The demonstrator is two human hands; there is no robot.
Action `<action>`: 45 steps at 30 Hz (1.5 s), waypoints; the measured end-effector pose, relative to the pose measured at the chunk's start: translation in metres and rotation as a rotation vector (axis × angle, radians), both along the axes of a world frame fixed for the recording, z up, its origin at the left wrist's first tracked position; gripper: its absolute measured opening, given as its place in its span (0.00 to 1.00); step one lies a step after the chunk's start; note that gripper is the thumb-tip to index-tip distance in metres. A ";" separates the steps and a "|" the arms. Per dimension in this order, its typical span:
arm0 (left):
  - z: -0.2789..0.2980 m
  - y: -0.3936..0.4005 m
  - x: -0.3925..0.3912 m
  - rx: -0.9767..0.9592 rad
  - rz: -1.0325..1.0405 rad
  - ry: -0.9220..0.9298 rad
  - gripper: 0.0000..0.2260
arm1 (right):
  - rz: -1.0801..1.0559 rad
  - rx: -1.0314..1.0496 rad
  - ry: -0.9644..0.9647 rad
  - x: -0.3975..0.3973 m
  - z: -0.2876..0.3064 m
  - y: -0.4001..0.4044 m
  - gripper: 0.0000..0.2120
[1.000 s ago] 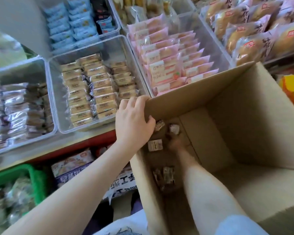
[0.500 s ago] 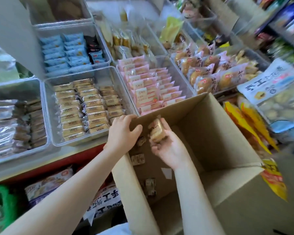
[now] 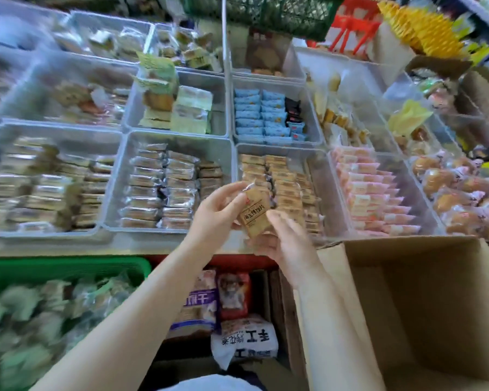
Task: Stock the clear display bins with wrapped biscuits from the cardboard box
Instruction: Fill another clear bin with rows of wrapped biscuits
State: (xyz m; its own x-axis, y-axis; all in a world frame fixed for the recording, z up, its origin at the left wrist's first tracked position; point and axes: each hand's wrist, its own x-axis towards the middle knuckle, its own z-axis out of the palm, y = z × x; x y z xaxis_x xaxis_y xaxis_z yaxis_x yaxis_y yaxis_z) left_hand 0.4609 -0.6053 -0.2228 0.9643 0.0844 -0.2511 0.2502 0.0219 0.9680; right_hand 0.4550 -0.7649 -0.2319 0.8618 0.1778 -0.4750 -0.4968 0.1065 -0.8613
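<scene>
Both hands hold tan wrapped biscuits (image 3: 255, 214) in front of the clear bin (image 3: 315, 170) stocked with rows of the same tan packets. My left hand (image 3: 218, 213) pinches the packet's upper left side. From below and the right, my right hand (image 3: 287, 244) grips the packet; it seems to be a small stack. The open cardboard box (image 3: 424, 300) stands at the lower right, its inside hidden from here.
Clear bins of other wrapped snacks fill the shelf: silver packets (image 3: 164, 187), blue packets (image 3: 261, 114), pink packets (image 3: 370, 193), round cakes (image 3: 452, 193). A green basket (image 3: 54, 269) sits lower left. Bagged goods (image 3: 232, 306) lie under the shelf edge.
My right hand came up out of the box with biscuits. My left hand let go of the box flap and took hold of the packet. The view swung up and left.
</scene>
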 end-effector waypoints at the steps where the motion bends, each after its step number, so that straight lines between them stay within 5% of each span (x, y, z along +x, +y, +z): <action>1: -0.005 0.027 -0.003 -0.003 0.014 0.010 0.10 | 0.056 -0.125 -0.061 0.000 -0.002 0.024 0.12; 5: -0.039 0.144 -0.014 0.133 0.113 0.063 0.08 | 0.268 -0.422 -0.156 0.005 -0.013 0.114 0.07; 10: -0.106 0.298 -0.039 1.031 0.241 0.129 0.17 | 0.390 -0.646 -0.298 0.027 -0.035 0.222 0.02; 15: -0.149 0.377 -0.077 1.231 0.031 0.241 0.28 | 0.410 -0.712 -0.487 0.071 -0.056 0.334 0.06; 20: -0.156 0.391 -0.086 1.225 -0.096 0.163 0.35 | 0.371 -0.880 -0.672 0.114 -0.075 0.423 0.15; 26: -0.156 0.389 -0.082 1.177 -0.080 0.212 0.34 | 0.700 -1.017 -0.538 0.124 -0.117 0.467 0.15; 36: -0.150 0.389 -0.081 1.180 -0.109 0.264 0.33 | 0.949 -0.976 -0.482 0.102 -0.128 0.451 0.29; 41: -0.118 0.373 -0.065 1.084 -0.048 0.400 0.25 | 0.758 -0.813 -0.522 0.065 -0.092 0.401 0.22; 45: -0.079 0.282 -0.036 0.959 0.095 0.219 0.17 | 0.525 -0.485 -0.327 0.029 -0.031 0.279 0.11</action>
